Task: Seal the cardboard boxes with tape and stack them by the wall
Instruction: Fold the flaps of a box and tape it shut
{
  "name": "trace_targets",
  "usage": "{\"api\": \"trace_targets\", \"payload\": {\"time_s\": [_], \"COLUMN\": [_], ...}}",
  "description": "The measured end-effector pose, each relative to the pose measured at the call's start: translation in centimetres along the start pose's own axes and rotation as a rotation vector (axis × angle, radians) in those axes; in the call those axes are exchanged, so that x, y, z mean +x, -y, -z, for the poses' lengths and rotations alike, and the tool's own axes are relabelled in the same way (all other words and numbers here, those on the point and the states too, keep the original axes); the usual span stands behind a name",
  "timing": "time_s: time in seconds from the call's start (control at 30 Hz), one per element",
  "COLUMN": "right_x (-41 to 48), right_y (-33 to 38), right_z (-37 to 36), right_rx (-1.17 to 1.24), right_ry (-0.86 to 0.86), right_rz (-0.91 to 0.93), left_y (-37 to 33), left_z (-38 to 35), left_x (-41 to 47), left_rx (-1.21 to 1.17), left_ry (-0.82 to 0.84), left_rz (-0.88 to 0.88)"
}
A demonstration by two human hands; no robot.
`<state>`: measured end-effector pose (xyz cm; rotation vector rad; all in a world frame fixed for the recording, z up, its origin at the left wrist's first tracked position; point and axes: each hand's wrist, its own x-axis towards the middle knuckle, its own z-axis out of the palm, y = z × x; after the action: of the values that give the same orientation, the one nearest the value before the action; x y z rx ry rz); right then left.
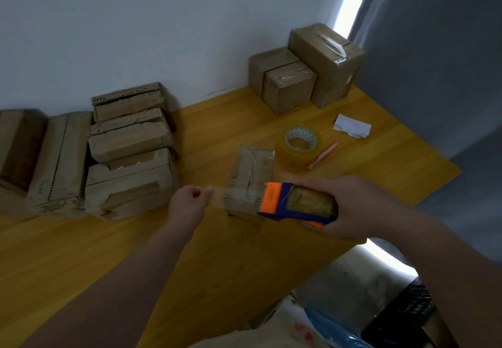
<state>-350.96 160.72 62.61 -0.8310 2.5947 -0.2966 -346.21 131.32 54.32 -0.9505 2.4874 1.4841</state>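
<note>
My left fingers [207, 192] pinch the free tape end [217, 198] and my right fingers [332, 229] wrap the dispenser [296, 205], stretching it across the small box [250, 181] toward the front edge of the tabletop [135, 252], where slack could wrinkle it or tug the box askew.

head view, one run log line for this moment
left hand: pinches tape end | right hand: grips tape dispenser | small box: on table, tape stretched across it
</note>
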Motion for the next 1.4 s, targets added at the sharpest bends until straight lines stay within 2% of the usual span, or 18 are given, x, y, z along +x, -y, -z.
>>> {"api": "trace_targets", "payload": {"time_s": [0.2, 0.4, 0.47, 0.57, 0.63, 0.7, 0.73, 0.8, 0.87, 0.97, 1.07, 1.13, 1.23, 1.4], "right_x": [0.7, 0.9, 0.9, 1.0, 0.9, 0.9, 0.9, 1.2, 1.4, 1.9, 2.3, 2.3, 2.1, 1.7], "right_y": [-0.4, -1.0, -1.2, -1.5, -1.5, -1.4, -1.4, -1.3, -0.9, -0.2, 0.6, 0.8, 0.8, 1.2], "right_z": [-1.1, -2.1, -2.4, -2.9, -3.3, -3.6, -3.7, -4.1, -4.5, -5.2, -5.6, -5.8, -5.8, -5.6], "right_rx": [0.008, 0.068, 0.091, 0.145, 0.177, 0.204, 0.209, 0.216, 0.228, 0.295, 0.317, 0.308, 0.296, 0.374], "right_ry": [0.035, 0.021, 0.017, 0.004, -0.008, -0.012, -0.011, -0.016, -0.024, -0.045, -0.07, -0.083, -0.078, -0.068], "right_rz": [-0.009, -0.01, -0.009, -0.006, -0.012, -0.015, -0.017, -0.021, -0.028, -0.034, -0.042, -0.038, -0.053, -0.05], "left_y": [0.1, -0.2, -0.3, 0.5, 1.0, 0.6, 0.2, -0.8, -1.1, -1.3, -1.3, -1.2, -0.9, -0.5], "left_z": [-0.8, -1.8, -1.6, -1.3, -1.7, -1.8, -1.9, -1.8, -1.7, -1.0, 0.0, 0.2, -0.1, 0.0], "left_x": [0.2, 0.6, 0.6, 0.5, 0.5, 0.1, -0.1, -0.7, -1.0, -0.9, -0.8, -0.6, -0.1, 0.9], "left_rx": [0.092, 0.066, -0.003, 0.065, 0.075, 0.012, -0.041, -0.148, -0.131, 0.084, 0.72, 0.964, 1.116, 1.128], "left_ry": [0.0, 0.21, 0.279, 0.35, 0.243, 0.055, 0.016, 0.07, 0.166, 0.293, 0.302, 0.352, 0.458, 0.467], "left_rz": [0.014, 0.055, 0.14, 0.227, 0.165, 0.04, -0.019, -0.067, -0.079, -0.165, -0.517, -0.745, -0.87, -0.918]}}
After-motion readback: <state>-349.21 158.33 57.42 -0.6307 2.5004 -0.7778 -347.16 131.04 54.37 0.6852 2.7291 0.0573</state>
